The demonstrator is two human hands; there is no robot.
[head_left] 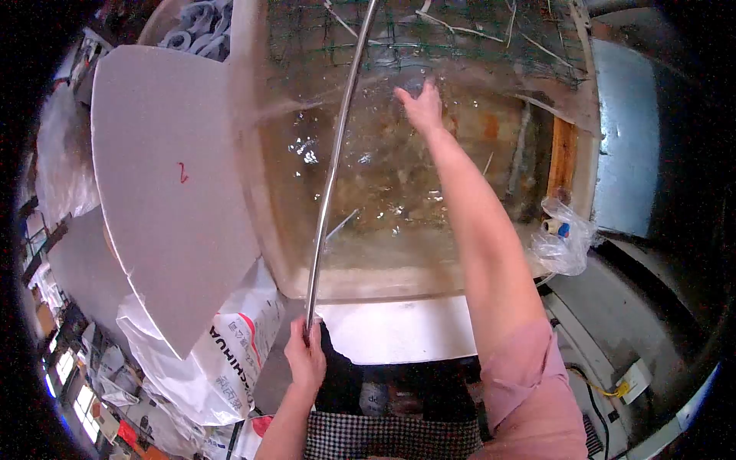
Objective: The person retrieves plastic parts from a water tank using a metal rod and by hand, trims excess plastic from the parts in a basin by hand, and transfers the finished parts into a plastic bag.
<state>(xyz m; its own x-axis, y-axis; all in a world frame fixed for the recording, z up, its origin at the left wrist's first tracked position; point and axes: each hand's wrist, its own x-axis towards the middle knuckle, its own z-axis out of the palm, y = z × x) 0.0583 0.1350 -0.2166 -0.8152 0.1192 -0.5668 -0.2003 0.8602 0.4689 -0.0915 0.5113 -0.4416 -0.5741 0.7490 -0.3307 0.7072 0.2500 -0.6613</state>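
My left hand [307,359] is closed round the lower end of a long shiny metal rod [334,165], which slants up across a water-filled tub [376,287]. Over the water, near the tub's middle, my right hand [422,106] reaches out with thumb and fingers apart, holding nothing that shows. Just beyond it lies a green mesh [399,46] with thin pale sticks across it. A translucent sheet edge runs close to the right fingertips; whether they touch it or the water, I cannot tell.
A large grey board [172,169] with a red mark leans at the left, above a white printed bag [230,360]. Grey coiled pieces [201,31] fill a container at the upper left. Clear plastic wraps a valve [556,228] on the tub's right edge.
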